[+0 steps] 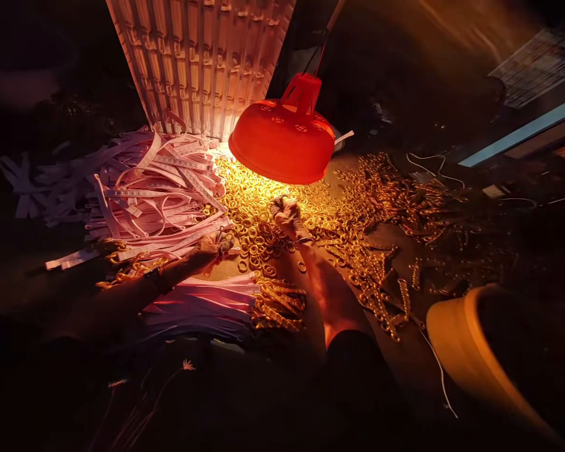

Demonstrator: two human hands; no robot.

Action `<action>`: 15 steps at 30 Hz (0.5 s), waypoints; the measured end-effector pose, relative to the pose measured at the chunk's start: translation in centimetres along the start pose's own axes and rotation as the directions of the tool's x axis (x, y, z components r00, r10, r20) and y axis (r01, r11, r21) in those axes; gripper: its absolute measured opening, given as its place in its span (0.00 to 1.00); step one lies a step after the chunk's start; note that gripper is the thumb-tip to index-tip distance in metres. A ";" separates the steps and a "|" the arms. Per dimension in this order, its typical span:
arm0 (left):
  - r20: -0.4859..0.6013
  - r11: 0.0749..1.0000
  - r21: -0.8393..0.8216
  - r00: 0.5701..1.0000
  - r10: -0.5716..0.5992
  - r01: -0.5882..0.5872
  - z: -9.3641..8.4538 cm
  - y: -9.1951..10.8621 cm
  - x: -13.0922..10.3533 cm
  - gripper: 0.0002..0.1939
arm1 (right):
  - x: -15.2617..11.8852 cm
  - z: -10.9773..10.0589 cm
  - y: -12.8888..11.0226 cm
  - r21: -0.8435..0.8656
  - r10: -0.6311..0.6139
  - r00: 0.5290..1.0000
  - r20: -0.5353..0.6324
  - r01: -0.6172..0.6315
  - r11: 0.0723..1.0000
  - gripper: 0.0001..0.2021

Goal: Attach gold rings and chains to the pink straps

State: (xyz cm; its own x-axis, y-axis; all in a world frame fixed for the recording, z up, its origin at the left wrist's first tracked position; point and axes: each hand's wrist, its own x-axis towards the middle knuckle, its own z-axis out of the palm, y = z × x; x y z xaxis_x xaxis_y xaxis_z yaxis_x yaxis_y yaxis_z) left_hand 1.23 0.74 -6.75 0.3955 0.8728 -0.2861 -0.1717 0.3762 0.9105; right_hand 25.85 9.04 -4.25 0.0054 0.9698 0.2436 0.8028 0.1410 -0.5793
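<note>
A heap of small gold rings (254,207) lies under a red lamp shade (285,135). My right hand (287,216), in a knit glove, rests knuckles-up on the rings with its fingers curled; whether it holds any is hidden. My left hand (211,246) lies at the left edge of the heap, fingers closed on what looks like a white strip, beside a pile of white paper strips (150,194). A flat stack of strips (202,307) carrying gold rings lies between my forearms.
A tall white ribbed panel (198,63) stands behind the strips. Filled gold ring strips (386,251) are scattered to the right. A pale bowl rim (456,339) sits at lower right. White cables (433,166) run at the back right. The surroundings are dark.
</note>
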 end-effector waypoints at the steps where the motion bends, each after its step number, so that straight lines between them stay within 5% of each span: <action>1: -0.015 1.000 -0.016 1.000 -0.006 0.006 0.2 0.5 0.1 0.21 | -0.9 0.1 -0.5 0.130 -0.016 1.000 -0.011 0.017 0.991 0.12; 5: 0.007 0.995 -0.098 1.000 -0.005 0.005 0.9 2.0 0.8 0.19 | -4.8 1.2 -2.5 0.608 0.019 1.000 0.009 -0.020 0.794 0.13; 11: 0.123 0.989 -0.100 0.987 -0.101 0.113 1.5 2.4 1.5 0.17 | -8.5 2.6 -5.2 0.737 0.056 0.993 0.103 -0.114 0.666 0.14; 15: 0.040 0.995 -0.031 0.995 -0.089 0.090 2.0 2.4 1.2 0.13 | -9.1 2.9 -5.2 0.730 0.031 0.995 0.092 -0.088 0.678 0.15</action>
State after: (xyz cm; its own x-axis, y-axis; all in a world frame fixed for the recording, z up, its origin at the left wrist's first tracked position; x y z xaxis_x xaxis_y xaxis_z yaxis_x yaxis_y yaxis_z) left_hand 3.06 2.05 -4.28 0.4450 0.8227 -0.3536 -0.1634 0.4629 0.8712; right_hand 19.91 0.08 -5.73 -0.0246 0.9878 0.1535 0.1082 0.1552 -0.9819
